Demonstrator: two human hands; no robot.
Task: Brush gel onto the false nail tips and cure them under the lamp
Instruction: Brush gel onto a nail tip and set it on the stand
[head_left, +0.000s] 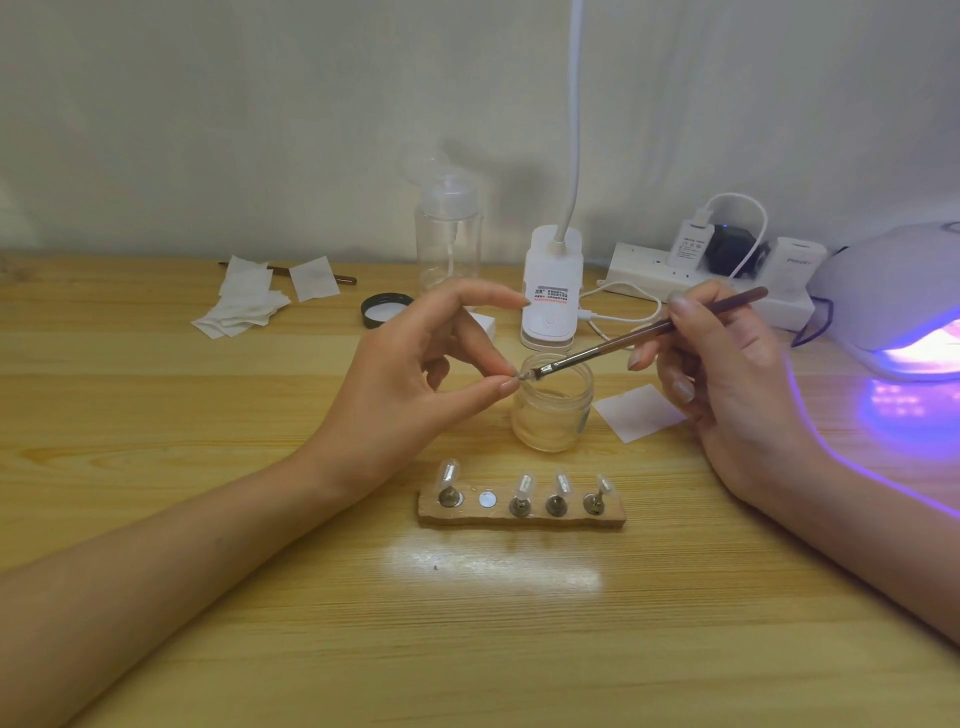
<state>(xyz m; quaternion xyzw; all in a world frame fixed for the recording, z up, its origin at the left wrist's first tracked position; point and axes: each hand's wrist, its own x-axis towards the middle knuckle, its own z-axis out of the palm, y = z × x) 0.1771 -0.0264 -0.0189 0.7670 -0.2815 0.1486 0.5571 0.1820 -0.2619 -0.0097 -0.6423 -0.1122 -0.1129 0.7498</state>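
My left hand pinches a small clear nail tip on its stand between thumb and fingers, held over the open glass gel jar. My right hand grips a brown-handled brush, and its bristles touch the held nail tip. In front of the jar lies a wooden holder with several clear nail tips standing on metal pegs and one bare magnet spot. The white curing lamp stands at the right, glowing purple.
A white desk-lamp base and a clear pump bottle stand behind the jar. A black jar lid, white wipes, a second brush, a power strip with plugs and a white square pad lie around.
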